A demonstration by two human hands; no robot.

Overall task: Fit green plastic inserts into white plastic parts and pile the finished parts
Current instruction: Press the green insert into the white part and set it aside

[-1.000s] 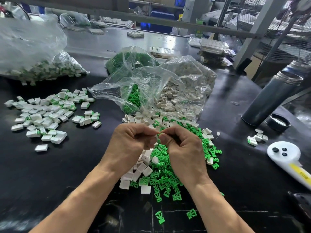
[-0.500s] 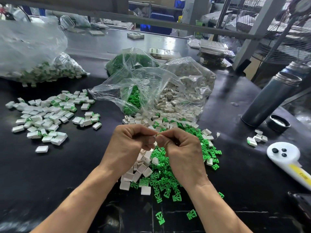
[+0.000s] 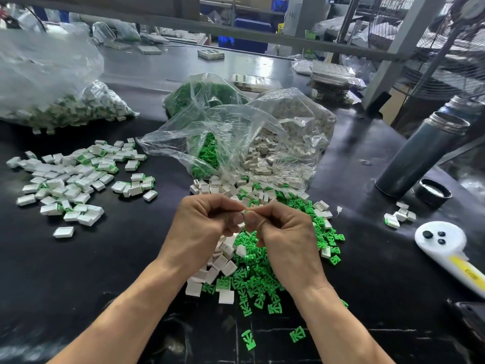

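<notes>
Table point(image 3: 341, 164): black, holds everything.
Clear bags point(image 3: 262, 132): centre back, open, green inserts + white parts inside, spilling toward person.
Far-left bag point(image 3: 52, 82): assembled pcs inside.
Flask point(image 3: 420, 156): right, upright, cap point(image 3: 431, 192) just beside it.
Finished pile point(image 3: 76, 179): left, white w/ green edges, well apart from hands.
Loose pile point(image 3: 252, 274): green inserts + white parts mixed, under hands.
L hand point(image 3: 202, 229): curled, fingertips pinch small pc point(image 3: 246, 213).
R hand point(image 3: 286, 237): curled, pinching same pc; hands touching at tips.
</notes>
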